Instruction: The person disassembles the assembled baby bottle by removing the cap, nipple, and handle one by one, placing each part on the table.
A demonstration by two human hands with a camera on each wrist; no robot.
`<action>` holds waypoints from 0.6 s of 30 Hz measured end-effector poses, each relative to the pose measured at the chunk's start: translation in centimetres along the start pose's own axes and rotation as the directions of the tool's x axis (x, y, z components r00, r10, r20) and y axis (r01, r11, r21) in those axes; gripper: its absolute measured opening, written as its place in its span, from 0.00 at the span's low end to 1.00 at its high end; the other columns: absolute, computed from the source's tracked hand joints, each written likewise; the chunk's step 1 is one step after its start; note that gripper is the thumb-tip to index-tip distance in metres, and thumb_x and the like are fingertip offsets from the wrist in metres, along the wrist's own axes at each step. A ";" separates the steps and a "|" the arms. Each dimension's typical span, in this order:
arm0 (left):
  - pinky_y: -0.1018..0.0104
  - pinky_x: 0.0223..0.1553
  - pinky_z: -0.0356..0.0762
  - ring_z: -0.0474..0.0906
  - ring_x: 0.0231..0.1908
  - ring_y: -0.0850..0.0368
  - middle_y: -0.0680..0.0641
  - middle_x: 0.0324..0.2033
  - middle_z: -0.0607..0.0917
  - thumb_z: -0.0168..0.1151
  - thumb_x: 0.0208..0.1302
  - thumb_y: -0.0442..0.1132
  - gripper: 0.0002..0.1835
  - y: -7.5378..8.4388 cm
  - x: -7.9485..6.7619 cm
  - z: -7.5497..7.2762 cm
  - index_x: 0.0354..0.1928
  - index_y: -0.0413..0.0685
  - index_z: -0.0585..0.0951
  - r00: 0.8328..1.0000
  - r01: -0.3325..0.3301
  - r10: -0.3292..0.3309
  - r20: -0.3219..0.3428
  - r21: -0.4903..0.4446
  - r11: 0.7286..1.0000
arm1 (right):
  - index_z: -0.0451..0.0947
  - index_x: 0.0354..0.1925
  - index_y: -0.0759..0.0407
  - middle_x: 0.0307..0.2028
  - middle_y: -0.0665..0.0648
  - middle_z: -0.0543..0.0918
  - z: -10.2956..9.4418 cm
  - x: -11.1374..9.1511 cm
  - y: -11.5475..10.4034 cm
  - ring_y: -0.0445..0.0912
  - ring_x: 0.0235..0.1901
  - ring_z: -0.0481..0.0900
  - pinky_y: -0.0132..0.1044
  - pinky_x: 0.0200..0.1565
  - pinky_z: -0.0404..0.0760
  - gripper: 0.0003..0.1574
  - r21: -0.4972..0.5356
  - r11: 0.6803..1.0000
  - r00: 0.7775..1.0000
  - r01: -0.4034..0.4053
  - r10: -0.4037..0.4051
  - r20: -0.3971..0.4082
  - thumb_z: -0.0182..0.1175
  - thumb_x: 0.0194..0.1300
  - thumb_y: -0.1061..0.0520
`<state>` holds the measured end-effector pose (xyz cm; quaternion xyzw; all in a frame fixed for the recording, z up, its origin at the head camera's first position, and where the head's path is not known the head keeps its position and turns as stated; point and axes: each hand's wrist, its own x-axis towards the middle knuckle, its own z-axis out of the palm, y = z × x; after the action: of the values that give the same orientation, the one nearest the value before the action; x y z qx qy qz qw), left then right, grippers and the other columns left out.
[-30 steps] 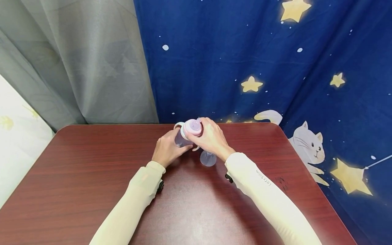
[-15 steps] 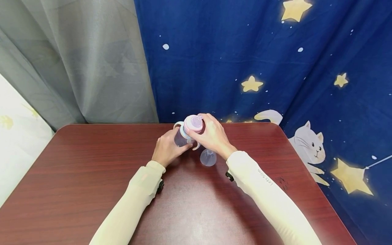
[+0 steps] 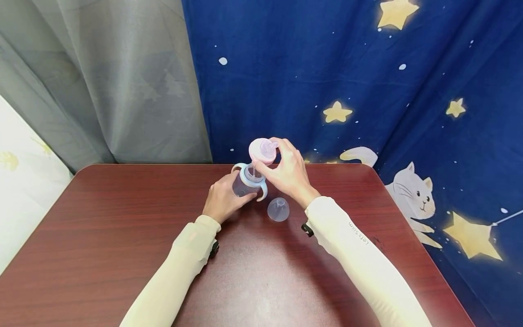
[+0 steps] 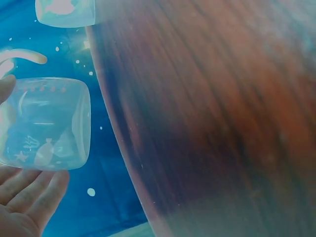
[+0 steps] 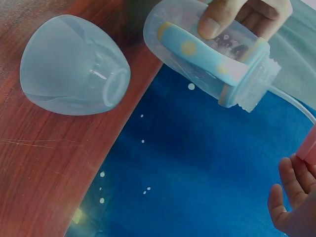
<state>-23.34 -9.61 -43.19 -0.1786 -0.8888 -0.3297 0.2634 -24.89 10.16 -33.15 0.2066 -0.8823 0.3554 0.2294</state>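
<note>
A dark blue curtain [image 3: 286, 91] with stars and a cat fills most of the background, with a grey curtain [image 3: 139, 100] hanging to its left. In front is the wood-grain bench [image 3: 143, 272]; two cream sleeves [image 3: 185, 254] reach across it to its far edge.

The left hand [image 3: 224, 198] is clamped round the translucent feeding bottle [image 3: 242, 186], thumb on the near side. The bottle is near the bench's far edge, left of centre between the hands; whether its base rests on the wood I cannot tell. A pale blue collar with two curved handles [image 3: 263, 191] circles it below the threaded neck [image 5: 259, 86], which is now bare.

Just right of the bottle, a clear dome cover [image 3: 278, 210] rests wide end down on the bench, touched by neither hand.

The right hand [image 3: 289, 172] has its grip on the pink lid [image 3: 261, 151], thumb at the near side and fingers at the far side. Half a second ago that lid sat at the bottle's top; it has since risen clear of the neck, so the two look separated.

Only the thin straw [image 5: 296, 103] links them, running from the lid into the neck, so I judge the removal incomplete. Smallest is the lid's soft spout [image 3: 269, 147], tilted toward the right hand.
</note>
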 end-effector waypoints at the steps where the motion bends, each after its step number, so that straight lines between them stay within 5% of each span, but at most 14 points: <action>1: 0.50 0.43 0.81 0.83 0.39 0.46 0.41 0.42 0.85 0.80 0.46 0.53 0.37 0.0 0.0 0.0 0.55 0.41 0.78 1.000 0.000 0.000 -0.002 0.000 1.000 | 0.75 0.60 0.56 0.50 0.53 0.81 -0.1 0.0 0.0 0.51 0.51 0.76 0.47 0.54 0.73 0.42 0.004 1.000 1.000 0.003 -0.003 -0.017 0.70 0.54 0.35; 18: 0.49 0.43 0.81 0.83 0.40 0.44 0.40 0.42 0.85 0.81 0.45 0.52 0.37 -0.1 0.0 -0.1 0.55 0.42 0.78 0.999 0.038 -0.038 0.013 -0.004 0.999 | 0.76 0.58 0.56 0.50 0.53 0.81 -1.5 0.7 -1.1 0.47 0.53 0.76 0.47 0.51 0.69 0.40 0.047 0.996 0.973 0.080 -0.067 -0.222 0.72 0.53 0.38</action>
<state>-23.40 -9.74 -43.20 -0.1645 -0.8931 -0.3351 0.2511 -24.53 10.39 -31.24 0.2048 -0.8329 0.3918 0.3329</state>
